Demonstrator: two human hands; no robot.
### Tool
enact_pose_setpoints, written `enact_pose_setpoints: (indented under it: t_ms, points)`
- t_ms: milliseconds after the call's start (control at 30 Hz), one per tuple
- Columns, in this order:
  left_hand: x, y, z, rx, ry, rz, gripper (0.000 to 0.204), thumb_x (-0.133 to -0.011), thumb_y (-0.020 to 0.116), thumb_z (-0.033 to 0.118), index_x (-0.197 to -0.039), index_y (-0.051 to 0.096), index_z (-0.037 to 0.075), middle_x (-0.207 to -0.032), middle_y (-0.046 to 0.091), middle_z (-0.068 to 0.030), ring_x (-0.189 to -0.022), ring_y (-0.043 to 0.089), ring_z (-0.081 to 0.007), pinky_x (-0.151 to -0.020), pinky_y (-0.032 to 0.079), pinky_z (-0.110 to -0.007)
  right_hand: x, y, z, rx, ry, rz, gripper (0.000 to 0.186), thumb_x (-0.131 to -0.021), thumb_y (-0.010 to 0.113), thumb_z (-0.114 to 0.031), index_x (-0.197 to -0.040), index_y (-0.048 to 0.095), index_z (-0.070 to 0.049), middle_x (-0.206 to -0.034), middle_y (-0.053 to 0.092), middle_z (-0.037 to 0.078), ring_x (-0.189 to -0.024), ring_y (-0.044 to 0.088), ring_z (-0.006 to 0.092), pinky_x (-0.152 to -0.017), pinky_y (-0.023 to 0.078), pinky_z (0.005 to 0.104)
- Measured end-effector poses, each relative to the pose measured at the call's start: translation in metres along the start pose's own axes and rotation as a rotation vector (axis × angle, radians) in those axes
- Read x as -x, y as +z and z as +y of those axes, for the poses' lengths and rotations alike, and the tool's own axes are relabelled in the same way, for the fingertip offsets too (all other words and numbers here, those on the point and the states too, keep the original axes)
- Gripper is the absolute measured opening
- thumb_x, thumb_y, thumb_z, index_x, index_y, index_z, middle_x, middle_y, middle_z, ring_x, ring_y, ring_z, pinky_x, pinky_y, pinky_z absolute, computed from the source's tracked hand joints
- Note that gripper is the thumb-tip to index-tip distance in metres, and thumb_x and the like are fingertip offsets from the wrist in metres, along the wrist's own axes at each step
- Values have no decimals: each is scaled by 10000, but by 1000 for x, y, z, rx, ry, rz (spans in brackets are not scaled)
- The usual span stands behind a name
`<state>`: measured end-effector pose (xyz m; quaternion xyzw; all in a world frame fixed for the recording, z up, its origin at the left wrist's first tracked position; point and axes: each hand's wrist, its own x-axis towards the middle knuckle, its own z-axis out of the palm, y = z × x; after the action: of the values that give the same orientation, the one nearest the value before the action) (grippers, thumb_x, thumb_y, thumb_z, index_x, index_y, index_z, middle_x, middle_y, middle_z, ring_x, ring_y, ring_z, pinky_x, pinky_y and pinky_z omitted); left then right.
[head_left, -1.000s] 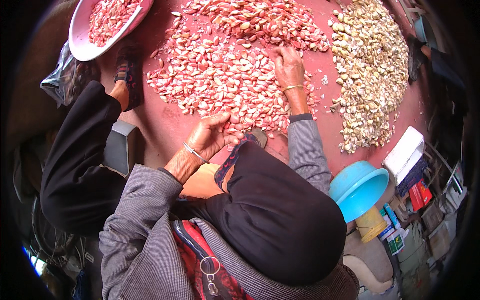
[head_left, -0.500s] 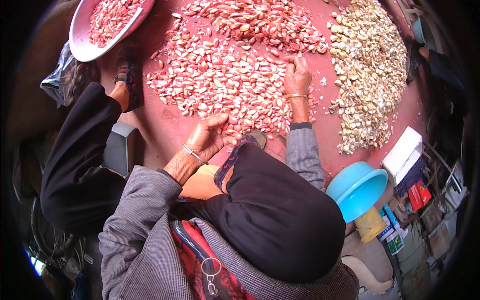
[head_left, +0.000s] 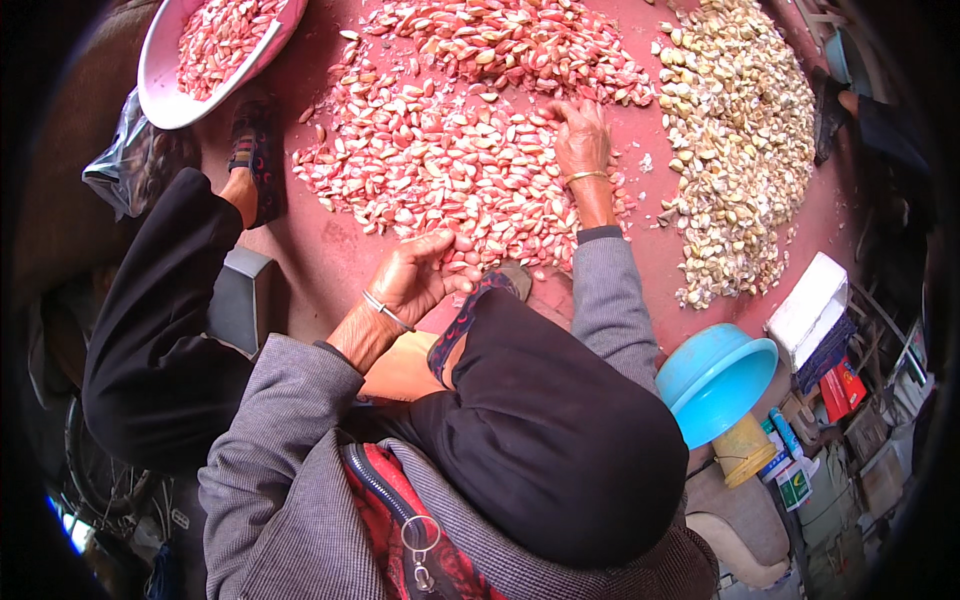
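**Right hand (head_left: 582, 142) returns to smooth, teardrop-shaped, pink-and-cream cloves (head_left: 440, 165)**

Our bent fingertips are back at the cloves' far right edge, so handling seems to continue; we cannot tell whether they pinch any. Our left hand (head_left: 415, 280) curls around a few. Farther right lies a rough, yellowish-cream heap (head_left: 740, 150).

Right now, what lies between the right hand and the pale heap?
Head view: right of the right hand, a strip of red surface with small white scraps, then the pale heap.
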<state>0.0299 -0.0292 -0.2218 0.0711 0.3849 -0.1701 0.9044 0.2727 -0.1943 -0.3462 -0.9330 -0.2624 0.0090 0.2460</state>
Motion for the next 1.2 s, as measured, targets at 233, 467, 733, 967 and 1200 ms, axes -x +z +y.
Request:
enact_pose_setpoints:
  t_ms: [233,467,733,967,1200]
  points:
    - [-1,1,-3,-15,5,47,271,-1010,528,216,-1038,605,-43,-950,686,-195,-831,702,-305,-718,597,-372,4,-4,-4,-255,-14,62,117,-836,623,-86,-850,720,-151,-873,609,71,-917,602,284,-843,475,435]
    - [0,1,0,-35,-9,-32,280,-1020,515,236,-1029,621,-22,-1001,674,-167,-898,660,-274,-771,565,-368,-7,10,-36,21,-154,-140,162,-837,671,-226,-955,709,-121,-955,628,76,-1006,568,284,-901,445,428]
    - [-1,-1,-2,-13,3,15,288,-1018,518,230,-1040,600,-45,-960,679,-192,-838,695,-298,-720,589,-362,-2,6,-33,-115,-78,-93,155,-820,696,-222,-889,654,-90,-919,638,73,-942,593,287,-848,444,446]
    - [-1,-2,1,-34,-2,-21,274,-1015,519,223,-1015,627,-29,-998,688,-186,-887,674,-293,-751,572,-382,11,-8,-29,-190,-132,-115,114,-831,652,-136,-937,675,-100,-884,656,60,-875,619,247,-801,463,411]
    - [-1,2,-3,-3,-8,34,292,-1013,522,227,-1052,600,-52,-959,677,-194,-841,693,-303,-733,585,-371,-6,-19,6,-141,45,146,296,-830,551,-26,-1086,668,-115,-978,637,104,-996,601,315,-894,473,458]
